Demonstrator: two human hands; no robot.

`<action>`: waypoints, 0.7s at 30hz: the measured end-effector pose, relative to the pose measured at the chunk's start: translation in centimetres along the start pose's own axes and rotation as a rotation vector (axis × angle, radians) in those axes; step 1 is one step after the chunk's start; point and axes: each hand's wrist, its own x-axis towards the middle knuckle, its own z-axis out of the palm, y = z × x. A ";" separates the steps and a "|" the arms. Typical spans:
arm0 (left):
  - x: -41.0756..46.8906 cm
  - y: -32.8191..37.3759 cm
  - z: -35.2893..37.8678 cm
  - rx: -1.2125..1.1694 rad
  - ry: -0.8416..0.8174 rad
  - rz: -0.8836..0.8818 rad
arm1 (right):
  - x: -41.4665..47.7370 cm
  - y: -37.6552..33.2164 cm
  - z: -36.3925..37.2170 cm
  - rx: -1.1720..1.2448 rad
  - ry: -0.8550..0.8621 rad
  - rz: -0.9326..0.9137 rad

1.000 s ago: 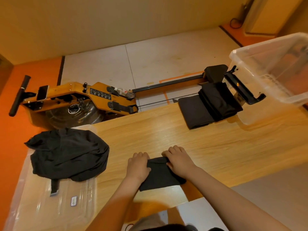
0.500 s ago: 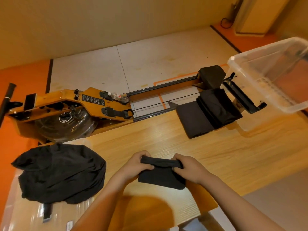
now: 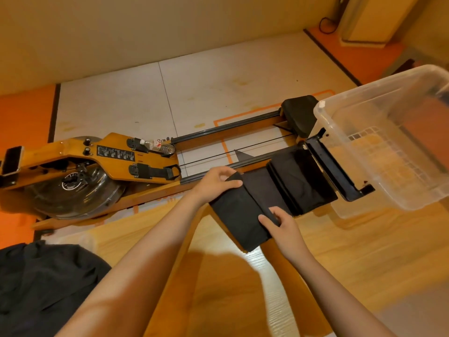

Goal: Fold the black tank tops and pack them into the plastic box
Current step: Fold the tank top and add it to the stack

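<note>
Carrying the folded tank top [image 3: 239, 215] up from the near edge of the bench [image 3: 340, 263], where it lay flat under my palms a second ago, I now have it up toward 1 o'clock, its far side overlapping the folded tops [image 3: 301, 178] beside the plastic box [image 3: 379, 91]. My left hand [image 3: 215, 183] pinches the far corner and my right hand [image 3: 283, 223] pinches the near edge, so each grip is clenched on the cloth. Whether the top already touches the bench I cannot tell. I judge the folding of this piece done and the stacking step in hand; packing has not begun, since the box at 2 o'clock shows only its bare gridded floor.

Counted: one top in my hands; two folded tops by the box, as far as I can make out; one heap of unfolded black tops [image 3: 41, 288] at 8 o'clock, number hidden; one box; one rowing machine [image 3: 85, 166] on the floor at 10 o'clock, with one water bottle [image 3: 159, 147] lying on it.
</note>
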 end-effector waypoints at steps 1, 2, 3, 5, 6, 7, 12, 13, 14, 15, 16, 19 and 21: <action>1.7 0.8 0.4 0.052 -0.031 0.013 | 0.5 0.0 -0.3 0.019 0.052 0.019; 3.2 1.7 0.9 0.105 -0.061 0.022 | 1.0 0.1 -0.6 0.018 0.107 0.033; 4.7 2.3 1.4 0.149 -0.094 0.016 | 1.5 0.2 -0.9 -0.013 0.170 0.038; 7.3 3.1 2.3 0.228 -0.182 -0.023 | 2.3 0.4 -1.5 -0.130 0.291 0.048; 8.4 3.1 2.8 0.272 -0.230 -0.042 | 2.6 0.5 -1.6 -0.180 0.333 0.061; 9.5 2.9 3.2 0.317 -0.272 -0.061 | 3.0 0.7 -1.6 -0.229 0.356 0.082; 12.9 1.3 4.9 0.374 -0.243 -0.090 | 4.6 1.8 -1.2 -0.430 0.316 0.158; 13.1 1.2 4.9 0.362 -0.223 -0.078 | 4.9 1.8 -1.1 -0.454 0.310 0.152; 13.2 1.1 4.9 0.366 -0.209 -0.062 | 5.0 1.8 -1.1 -0.487 0.308 0.137; 13.2 0.9 5.0 0.377 -0.198 -0.045 | 5.1 1.8 -1.1 -0.527 0.306 0.116; 13.2 0.8 5.0 0.391 -0.189 -0.031 | 5.0 1.8 -1.0 -0.568 0.311 0.087; 13.2 0.6 5.1 0.413 -0.184 0.004 | 4.6 1.8 -1.1 -0.643 0.344 0.016; 13.4 0.5 5.3 0.438 -0.181 0.004 | 4.6 1.7 -1.3 -0.635 0.376 0.021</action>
